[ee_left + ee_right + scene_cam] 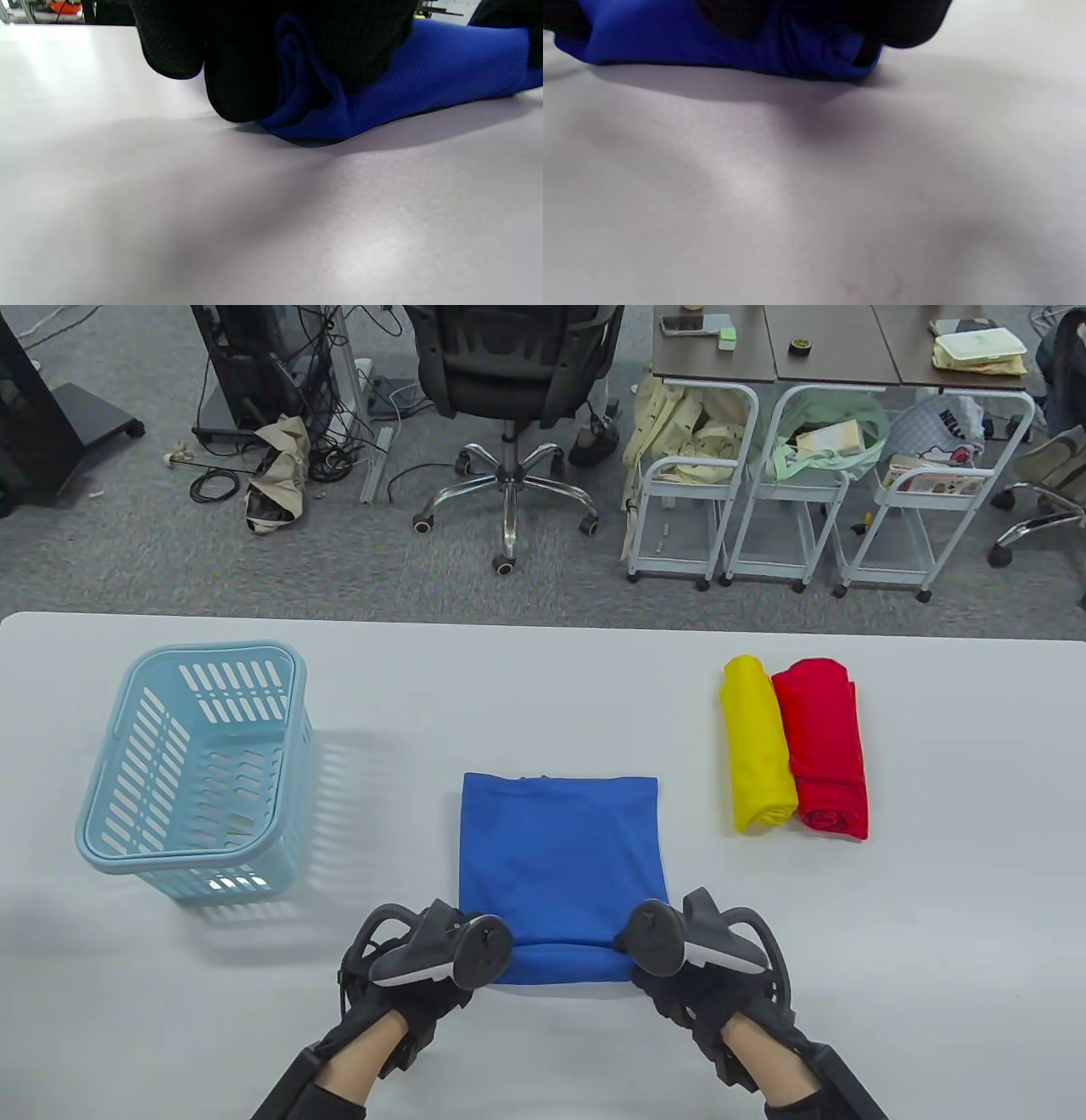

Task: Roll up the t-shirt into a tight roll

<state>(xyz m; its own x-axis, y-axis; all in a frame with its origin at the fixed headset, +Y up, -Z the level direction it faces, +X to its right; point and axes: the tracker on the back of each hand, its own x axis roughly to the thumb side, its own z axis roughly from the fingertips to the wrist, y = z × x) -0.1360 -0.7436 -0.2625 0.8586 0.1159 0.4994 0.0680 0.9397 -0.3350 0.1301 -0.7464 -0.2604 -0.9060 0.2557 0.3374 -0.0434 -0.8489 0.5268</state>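
A folded blue t-shirt (560, 857) lay flat at the near middle of a white table (543, 687), its long axis running away from the person. Its near hem was turned into a short roll lying crosswise. The left hand (424, 963) and right hand (696, 959) each gripped 1 end of that roll, fingers (242, 84) curled over the cloth.

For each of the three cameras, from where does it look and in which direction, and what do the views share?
Table view: sits above, facing down and forward at the table; shows both gloved hands, left hand and right hand, gripping the blue t-shirt.
Left wrist view: sits low near the tabletop, facing the shirt's rolled left end; black fingers hang from the top.
Right wrist view: low too, facing the right end; fingers at the top.
Shared: all show the blue shirt and table.
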